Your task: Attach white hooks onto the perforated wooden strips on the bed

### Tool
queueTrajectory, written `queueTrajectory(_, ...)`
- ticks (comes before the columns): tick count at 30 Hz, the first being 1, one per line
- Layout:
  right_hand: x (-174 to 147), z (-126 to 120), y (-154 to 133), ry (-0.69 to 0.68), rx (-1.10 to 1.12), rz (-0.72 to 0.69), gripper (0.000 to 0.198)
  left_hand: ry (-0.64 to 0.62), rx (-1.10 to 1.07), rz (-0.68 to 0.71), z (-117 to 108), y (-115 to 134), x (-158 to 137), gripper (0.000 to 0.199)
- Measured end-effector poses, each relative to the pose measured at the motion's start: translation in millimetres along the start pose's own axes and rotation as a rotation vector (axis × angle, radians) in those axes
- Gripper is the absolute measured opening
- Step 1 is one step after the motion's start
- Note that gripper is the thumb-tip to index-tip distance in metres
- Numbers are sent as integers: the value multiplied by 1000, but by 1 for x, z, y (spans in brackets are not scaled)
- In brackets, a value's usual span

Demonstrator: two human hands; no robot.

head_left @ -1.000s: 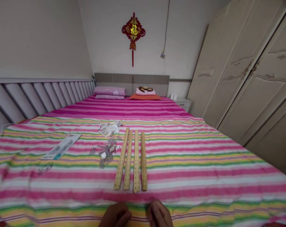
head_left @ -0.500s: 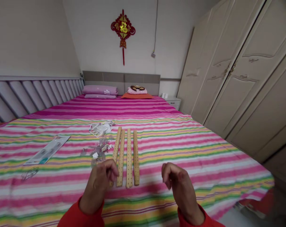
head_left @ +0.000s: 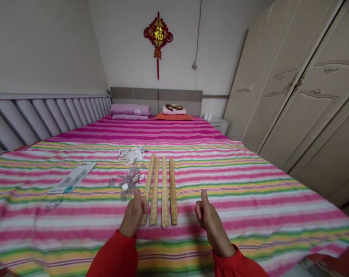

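Note:
Both of my hands are raised over the striped bed cover with thumbs up and fingers curled in. My left hand (head_left: 134, 213) is closed with nothing seen in it, and it partly covers the lower end of the leftmost wooden strip (head_left: 149, 184). My right hand (head_left: 207, 215) is likewise closed and bare, apart from the strips, over the cover to their right. Several pale wooden strips with rows of small dark holes or dots, among them a middle one (head_left: 164, 192) and the rightmost one (head_left: 173, 192), lie side by side, pointing away from me.
Left of the strips lie a pile of small clear and white pieces (head_left: 131, 179) and a heap of white bits (head_left: 132, 154). Further left are a flat clear packet (head_left: 73, 177) and a thin wire-like tangle (head_left: 53, 204). Folded bedding (head_left: 130, 109) is by the headboard; a wardrobe (head_left: 281, 107) stands right.
My hands have gone from loosely bent fingers to fists with the thumbs pointing up. The view has turned slightly left. The strips and small pieces stay in place.

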State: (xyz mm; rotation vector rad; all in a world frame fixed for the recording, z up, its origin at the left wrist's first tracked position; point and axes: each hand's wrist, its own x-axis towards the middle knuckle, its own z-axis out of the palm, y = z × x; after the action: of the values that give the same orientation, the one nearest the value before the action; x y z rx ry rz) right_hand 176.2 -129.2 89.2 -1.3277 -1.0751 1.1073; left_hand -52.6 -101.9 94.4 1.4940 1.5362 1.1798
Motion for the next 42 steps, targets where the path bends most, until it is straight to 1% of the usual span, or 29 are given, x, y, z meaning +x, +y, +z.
queueTrajectory(2,0,1,4,-24,-15,-8,67,9,23,21,-3,-5,9,64)
queueTrajectory(3,0,2,8,-34,-21,-8,67,33,46,40,-6,-10,16,60)
queueTrajectory(5,0,3,17,-47,-30,0,67,111,127,87,-14,-21,36,49)
queueTrajectory(6,0,3,22,-53,-36,9,67,174,176,107,-19,-28,48,42)
queueTrajectory(8,-2,5,33,-59,-45,33,68,250,246,61,-28,-43,71,26)
queueTrajectory(9,-3,6,37,-62,-44,48,68,281,274,32,-32,-51,82,22)
queueTrajectory(11,-6,8,44,-73,-34,80,69,310,361,27,-38,-63,101,22)
queueTrajectory(14,-10,11,51,-93,-18,108,68,338,516,96,-39,-76,120,24)
queueTrajectory(16,-12,12,55,-100,-26,107,67,347,608,110,-38,-81,126,23)
queueTrajectory(19,-14,11,61,-101,-53,114,67,299,684,95,-37,-85,129,20)
queueTrajectory(22,-15,10,67,-97,-68,117,65,296,692,154,-38,-86,127,21)
queueTrajectory(27,-18,13,68,-110,-67,87,64,394,662,393,-45,-78,108,18)
queueTrajectory(31,-21,19,64,-157,-14,95,62,453,529,574,-44,-61,77,20)
queueTrajectory(33,-21,23,61,-180,20,85,61,461,399,590,-36,-54,59,20)
queueTrajectory(34,-21,26,59,-190,35,71,61,459,305,555,-30,-52,51,20)
queueTrajectory(35,-21,29,58,-199,52,59,59,458,191,478,-23,-51,42,21)
queueTrajectory(37,-18,34,56,-214,90,58,56,425,-72,234,-7,-51,27,27)
queueTrajectory(39,-16,39,54,-234,135,73,52,329,-297,3,9,-51,12,35)
queueTrajectory(40,-15,41,53,-248,162,76,51,277,-362,-59,16,-50,5,37)
queueTrajectory(41,-14,43,51,-259,195,73,49,240,-385,-68,22,-49,-2,36)
queueTrajectory(42,-13,45,49,-266,237,71,48,215,-365,-24,26,-48,-9,34)
